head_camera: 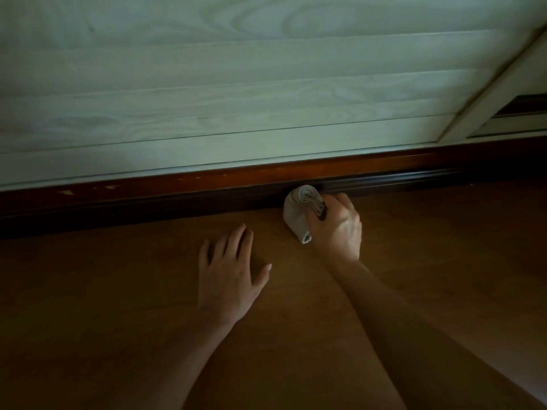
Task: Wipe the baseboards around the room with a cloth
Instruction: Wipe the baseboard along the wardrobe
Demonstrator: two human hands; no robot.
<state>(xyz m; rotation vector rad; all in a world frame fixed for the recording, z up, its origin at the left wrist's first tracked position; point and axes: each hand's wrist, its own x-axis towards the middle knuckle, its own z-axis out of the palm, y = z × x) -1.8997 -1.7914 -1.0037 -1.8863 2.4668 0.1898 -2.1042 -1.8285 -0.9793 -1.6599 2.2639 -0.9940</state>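
Against dark baseboard (177, 193), bunched pale cloth (297, 214), right hand (337, 229) gripping

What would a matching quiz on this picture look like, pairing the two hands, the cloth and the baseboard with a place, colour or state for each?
Things:
1. left hand
2. right hand
3. cloth
4. baseboard

Descriptions:
A. dark reddish-brown strip below the pale panel
B. rests flat on the floor, fingers spread
C. pale and bunched up, at the baseboard
D. grips the cloth

Pairs: 1-B, 2-D, 3-C, 4-A
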